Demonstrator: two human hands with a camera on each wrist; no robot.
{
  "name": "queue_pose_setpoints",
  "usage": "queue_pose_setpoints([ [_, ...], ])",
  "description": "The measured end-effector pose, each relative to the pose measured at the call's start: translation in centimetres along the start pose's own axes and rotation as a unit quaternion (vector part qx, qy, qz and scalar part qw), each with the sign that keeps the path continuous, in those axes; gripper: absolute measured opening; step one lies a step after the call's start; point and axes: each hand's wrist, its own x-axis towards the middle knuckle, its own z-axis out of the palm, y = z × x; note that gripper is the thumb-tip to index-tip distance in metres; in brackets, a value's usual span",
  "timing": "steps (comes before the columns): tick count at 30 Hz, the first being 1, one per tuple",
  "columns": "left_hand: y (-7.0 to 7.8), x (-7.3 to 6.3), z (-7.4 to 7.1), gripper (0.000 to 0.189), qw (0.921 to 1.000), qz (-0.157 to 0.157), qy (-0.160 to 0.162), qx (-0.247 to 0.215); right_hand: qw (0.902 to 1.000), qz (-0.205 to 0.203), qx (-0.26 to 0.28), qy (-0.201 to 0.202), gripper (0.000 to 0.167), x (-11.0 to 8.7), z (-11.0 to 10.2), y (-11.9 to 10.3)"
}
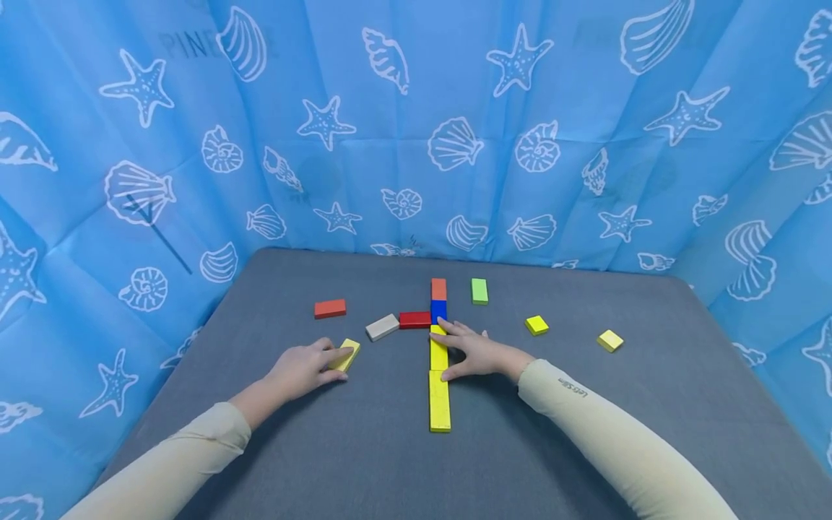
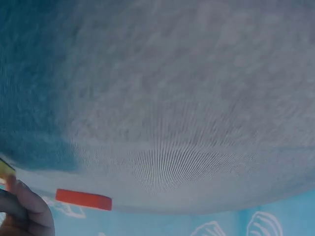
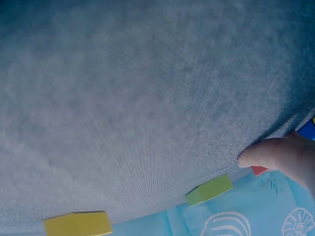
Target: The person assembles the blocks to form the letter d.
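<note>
My left hand [image 1: 305,370] pinches a pale yellow block [image 1: 351,352] on the left part of the table, index finger along its top and thumb at its near side. In the left wrist view only curled fingers [image 2: 32,209] and a corner of that block [image 2: 6,169] show. My right hand [image 1: 477,352] reaches over a column of blocks with its fingers spread, touching the upper yellow block [image 1: 438,357]. Its thumb lies by the joint with the longer yellow block [image 1: 439,404]. Beyond the fingertips come a blue block [image 1: 438,310] and an orange block [image 1: 438,289].
A dark red block [image 1: 414,320] lies sideways against the column, with a whitish block [image 1: 382,328] left of it. An orange-red block [image 1: 330,308] lies farther left. Right of the column are a green block [image 1: 479,291] and two short yellow blocks [image 1: 536,325]. A blue curtain [image 1: 416,130] surrounds the grey table.
</note>
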Motion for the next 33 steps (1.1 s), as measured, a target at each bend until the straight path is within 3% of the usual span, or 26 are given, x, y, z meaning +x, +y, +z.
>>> queue_pose_setpoints([
  [5,0.0,0.6,-0.5,0.058,0.9985,-0.026,-0.048,-0.01,1.0,0.0,0.003,-0.001,0.082,0.0,0.2,0.1],
  [9,0.2,0.8,-0.5,0.058,0.9964,-0.026,-0.075,-0.029,1.0,0.0,0.005,0.002,0.081,0.0,0.3,0.1],
  [13,0.7,1.0,-0.4,0.057,0.997,-0.023,-0.069,-0.024,0.9999,0.003,0.01,0.01,0.082,0.1,0.3,0.1],
  [18,1.5,1.2,-0.2,0.055,0.9989,-0.002,-0.035,0.031,0.9998,0.013,0.012,0.012,0.082,0.2,0.3,0.1],
  [21,2.0,1.3,-0.3,0.055,0.999,0.005,-0.022,0.039,0.9998,0.015,0.011,0.009,0.082,0.2,0.2,0.0],
  [27,2.3,1.3,-0.3,0.053,0.9985,-0.025,-0.038,0.029,0.9998,0.012,0.011,0.006,0.083,0.3,0.2,0.1],
  [33,2.2,0.8,-0.1,0.051,0.9988,-0.012,-0.034,0.034,0.9999,0.01,0.012,0.006,0.084,0.3,0.3,0.0],
])
